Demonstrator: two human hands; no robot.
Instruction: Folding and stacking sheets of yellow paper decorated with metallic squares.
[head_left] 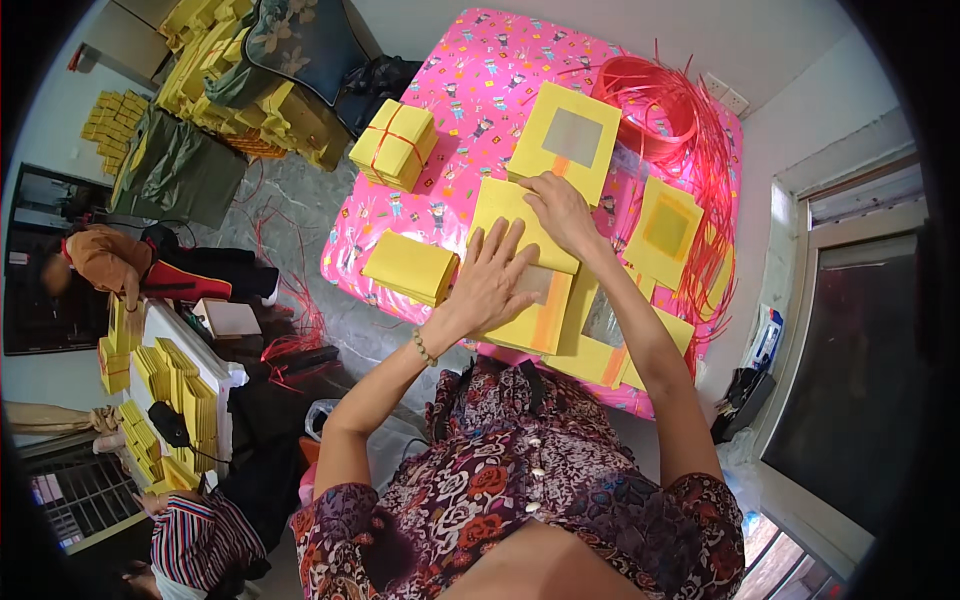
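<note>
In front of me lies a stack of flat yellow paper pieces with windows (525, 323); an orange strip runs down the top one. Its far part is a plain yellow panel (497, 203). My left hand (490, 278) lies flat across the stack, fingers spread, covering part of the window. On the far right of the same panel rests my right hand (563, 212), its fingers slightly bent and apart. Neither hand grips anything visible. Just beyond is another yellow stack with a grey window (565, 135). To the left sits a smaller plain yellow stack (410, 266).
A pink patterned cover (480, 70) spreads over the table. It bears a tied yellow bundle (394, 145), tangled red straps (665, 120) and more windowed yellow pieces (663, 230). At left, two people (200, 535) are near a white table (222, 395) with yellow stacks.
</note>
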